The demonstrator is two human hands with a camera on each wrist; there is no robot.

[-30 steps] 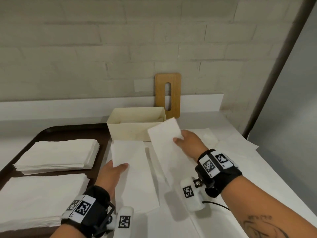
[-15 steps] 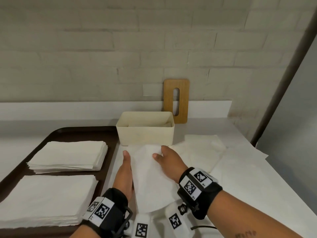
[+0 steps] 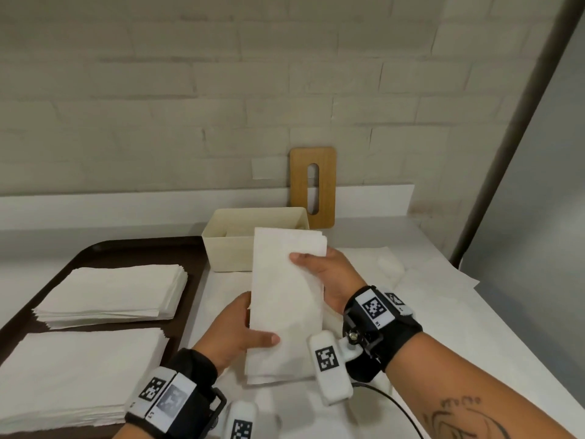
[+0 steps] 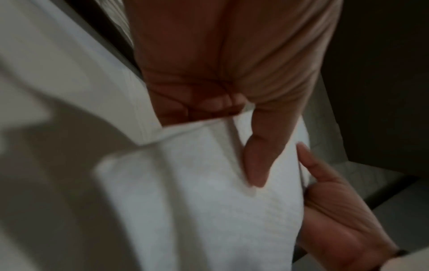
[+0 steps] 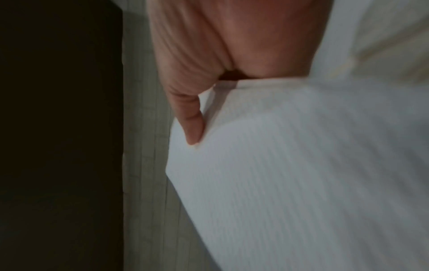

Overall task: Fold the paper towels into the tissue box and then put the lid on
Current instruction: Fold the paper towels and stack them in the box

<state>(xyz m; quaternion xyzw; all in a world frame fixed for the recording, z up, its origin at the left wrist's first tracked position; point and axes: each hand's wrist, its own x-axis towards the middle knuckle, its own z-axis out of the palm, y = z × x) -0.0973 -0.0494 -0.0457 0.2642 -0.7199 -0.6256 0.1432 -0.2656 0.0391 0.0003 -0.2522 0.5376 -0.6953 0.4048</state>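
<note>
A folded stack of white paper towels [image 3: 286, 299] is held above the table in front of the open cream tissue box [image 3: 228, 248]. My left hand [image 3: 240, 331] pinches its near left edge, thumb on top [image 4: 257, 161]. My right hand [image 3: 326, 274] pinches its far right edge, thumb on top [image 5: 192, 121], with the towels [image 5: 301, 165] filling that view. The far end of the towels overlaps the box's front right corner. The wooden lid [image 3: 312, 186] with a slot leans upright against the wall behind the box. Some paper lies inside the box.
A dark brown tray [image 3: 133, 251] on the left carries two stacks of flat towels [image 3: 110, 293] [image 3: 79, 375]. Loose unfolded sheets [image 3: 421, 280] cover the white table at the right. A wall stands behind; a grey post [image 3: 506, 137] rises at the right.
A second ago each hand held a separate sheet. They were brought together, and now both hands hold one folded stack, lifted toward the box.
</note>
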